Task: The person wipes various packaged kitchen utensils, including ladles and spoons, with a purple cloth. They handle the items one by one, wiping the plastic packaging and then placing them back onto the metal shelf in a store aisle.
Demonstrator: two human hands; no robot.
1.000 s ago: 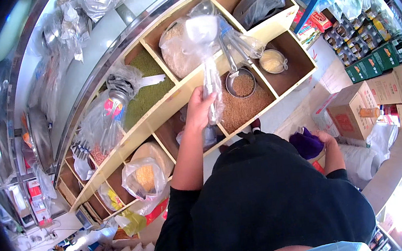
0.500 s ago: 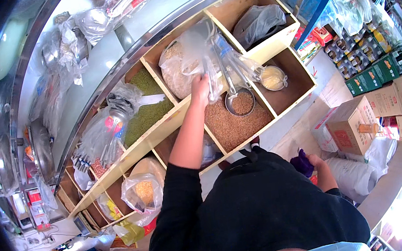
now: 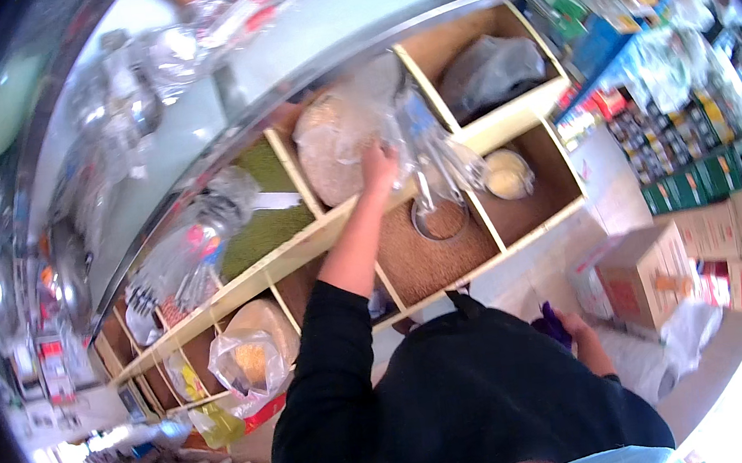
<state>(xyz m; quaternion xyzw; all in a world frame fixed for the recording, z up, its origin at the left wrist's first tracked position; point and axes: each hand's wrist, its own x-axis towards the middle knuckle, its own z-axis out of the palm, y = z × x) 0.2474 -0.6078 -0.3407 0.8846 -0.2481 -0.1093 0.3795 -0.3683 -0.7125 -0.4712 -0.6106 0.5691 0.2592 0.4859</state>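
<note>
My left hand [image 3: 379, 164] reaches over the front board of a wooden bin and is closed on clear plastic wrapping [image 3: 392, 134]. Beside it on the right lie plastic-wrapped long-handled utensils [image 3: 434, 139]. Behind and left of the hand is a clear bag of pale grain or flakes [image 3: 326, 150]. A round metal scoop [image 3: 442, 219] rests in brown grain [image 3: 433, 261], just below the utensils. Low on the right, my right hand [image 3: 573, 326] grips a dark purple cloth [image 3: 551, 325]. Motion blurs the fingers of both hands somewhat.
Wooden dividers [image 3: 297, 171] part the bins; one holds green beans [image 3: 267, 229], another a bag of yellow grain [image 3: 254, 361]. A bowl of pale yellow contents [image 3: 507, 174] sits at right. A glass panel with a metal edge [image 3: 199, 145] runs behind. Cardboard boxes [image 3: 642, 275] stand at right.
The whole view has shifted slightly and blurred. My left hand is a little farther into the bin, still on the plastic. My right hand, with the purple cloth, is slightly lower in view.
</note>
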